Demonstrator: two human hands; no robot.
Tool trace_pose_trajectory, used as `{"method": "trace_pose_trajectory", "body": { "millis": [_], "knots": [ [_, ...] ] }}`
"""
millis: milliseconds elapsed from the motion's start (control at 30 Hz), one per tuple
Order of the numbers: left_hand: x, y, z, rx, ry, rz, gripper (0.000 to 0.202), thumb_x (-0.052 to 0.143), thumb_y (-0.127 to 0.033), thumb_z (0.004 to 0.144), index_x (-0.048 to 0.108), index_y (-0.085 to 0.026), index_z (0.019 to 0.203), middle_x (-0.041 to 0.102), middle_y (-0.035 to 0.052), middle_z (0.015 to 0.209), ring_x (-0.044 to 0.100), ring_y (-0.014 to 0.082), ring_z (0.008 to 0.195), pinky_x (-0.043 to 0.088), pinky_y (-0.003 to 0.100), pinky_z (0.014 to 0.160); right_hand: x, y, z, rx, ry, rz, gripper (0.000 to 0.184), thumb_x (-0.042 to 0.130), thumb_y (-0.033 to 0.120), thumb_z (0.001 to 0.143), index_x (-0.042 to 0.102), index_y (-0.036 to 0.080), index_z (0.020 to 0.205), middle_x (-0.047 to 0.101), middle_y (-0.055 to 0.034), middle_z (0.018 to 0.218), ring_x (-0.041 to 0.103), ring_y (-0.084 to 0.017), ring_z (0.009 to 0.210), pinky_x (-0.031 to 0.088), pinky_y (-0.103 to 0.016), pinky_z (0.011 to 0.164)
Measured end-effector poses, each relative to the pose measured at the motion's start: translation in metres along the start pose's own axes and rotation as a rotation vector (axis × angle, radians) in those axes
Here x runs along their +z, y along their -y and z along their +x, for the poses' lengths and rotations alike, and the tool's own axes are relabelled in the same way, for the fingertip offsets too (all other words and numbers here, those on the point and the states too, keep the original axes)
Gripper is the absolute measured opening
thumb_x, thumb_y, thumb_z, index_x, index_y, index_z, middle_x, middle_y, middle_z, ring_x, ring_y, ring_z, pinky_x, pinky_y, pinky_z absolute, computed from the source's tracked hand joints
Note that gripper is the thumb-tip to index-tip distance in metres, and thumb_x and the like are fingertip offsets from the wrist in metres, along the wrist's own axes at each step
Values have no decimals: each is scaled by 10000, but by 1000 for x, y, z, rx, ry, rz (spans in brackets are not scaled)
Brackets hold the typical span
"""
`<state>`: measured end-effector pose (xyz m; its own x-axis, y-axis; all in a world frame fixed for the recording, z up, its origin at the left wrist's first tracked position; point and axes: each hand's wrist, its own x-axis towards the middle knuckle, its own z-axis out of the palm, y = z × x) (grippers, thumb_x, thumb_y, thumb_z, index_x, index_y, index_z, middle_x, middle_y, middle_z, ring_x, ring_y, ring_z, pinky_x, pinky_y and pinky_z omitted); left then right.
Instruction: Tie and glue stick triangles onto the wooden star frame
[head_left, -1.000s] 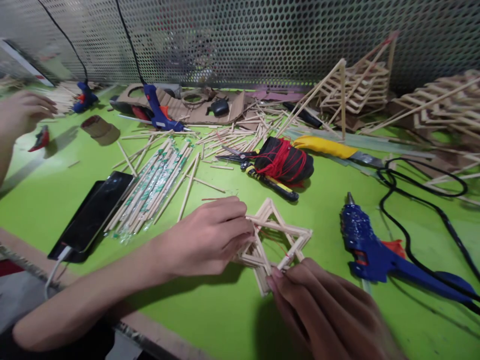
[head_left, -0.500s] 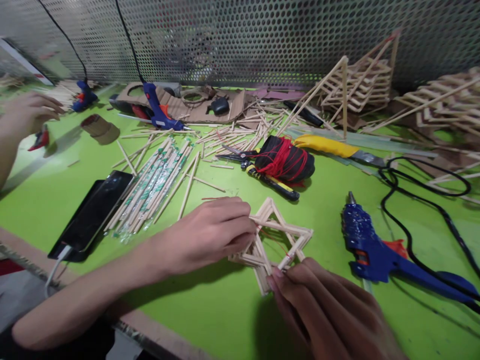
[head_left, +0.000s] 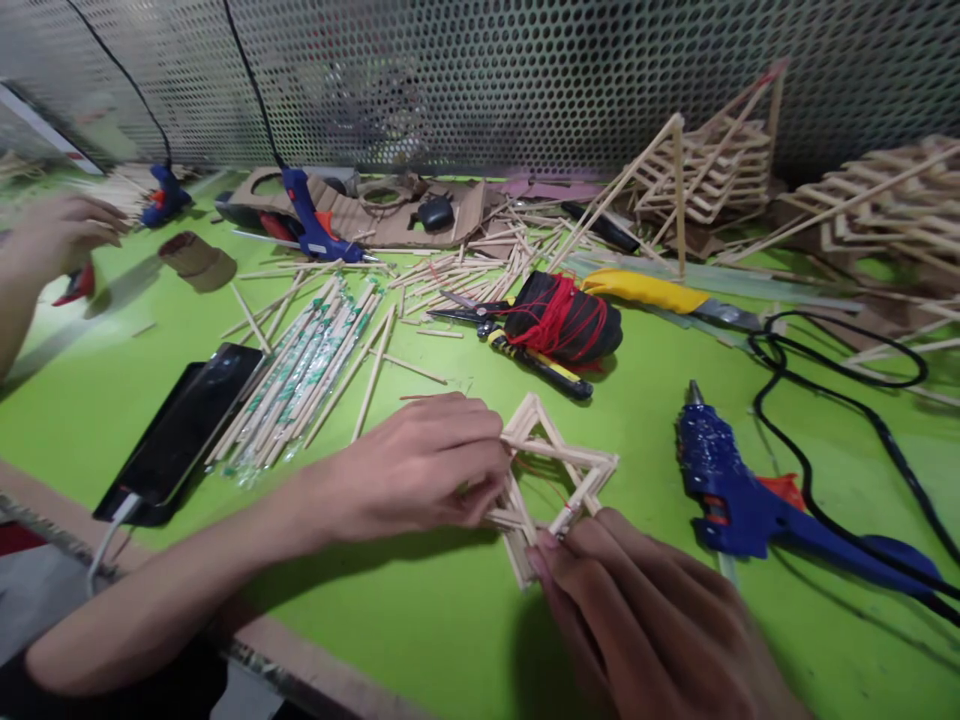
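Note:
A star-shaped frame of wooden sticks (head_left: 561,452) stands just above the green table, its left point covered by my fingers. My left hand (head_left: 442,455) is closed on that left side. On the lower right side, my right hand (head_left: 637,600) pinches the frame between thumb and fingers. Some red thread shows inside the star and near my right fingertips. A blue glue gun (head_left: 727,485) with an orange trigger lies to the right of my right hand. Beyond the star sits a black spool wound with red thread (head_left: 566,318), touching yellow-and-black scissors (head_left: 540,368).
Wrapped wooden sticks (head_left: 300,375) and a phone (head_left: 191,425) on a white cable lie left. A yellow-handled knife (head_left: 649,290) and stacked stick structures (head_left: 705,170) are at the back right. Another person's hand (head_left: 64,235) is at far left, near a cardboard ring (head_left: 196,262).
Both hands keep their hold on the star frame, with my left fingers shifted slightly over its left point. The whole view has moved a little; the other items stay put.

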<state>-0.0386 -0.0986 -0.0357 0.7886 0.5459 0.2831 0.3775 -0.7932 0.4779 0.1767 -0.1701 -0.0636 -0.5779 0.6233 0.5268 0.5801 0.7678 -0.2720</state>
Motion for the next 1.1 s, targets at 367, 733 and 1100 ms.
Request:
{"method": "trace_pose_trajectory", "body": {
  "millis": [367, 733, 1100],
  "knots": [
    [-13, 20, -7, -276, -340, 5, 83, 562, -100, 911, 558, -169, 864, 600, -26, 746, 557, 92, 661, 464, 219, 596, -1, 2, -3, -11, 8, -16, 153, 464, 70, 964, 614, 90, 989, 688, -79, 937, 650, -205, 926, 510, -351, 828],
    [-9, 22, -6, -159, -229, 240, 109, 532, -60, 921, 608, -124, 967, 660, 53, 910, 617, 145, 835, 505, 275, 744, -1, 2, -2, -17, 2, -12, 147, 477, 62, 962, 621, 74, 992, 692, -81, 932, 650, -209, 911, 478, -344, 835],
    [-6, 18, -7, -50, -99, 248, 136, 503, -70, 900, 605, -127, 968, 692, 30, 781, 599, 137, 680, 463, 275, 648, 0, 1, -2, -34, -2, -35, 229, 435, 0, 912, 631, 60, 1013, 710, -107, 968, 680, -224, 914, 518, -360, 796]
  ]
}}
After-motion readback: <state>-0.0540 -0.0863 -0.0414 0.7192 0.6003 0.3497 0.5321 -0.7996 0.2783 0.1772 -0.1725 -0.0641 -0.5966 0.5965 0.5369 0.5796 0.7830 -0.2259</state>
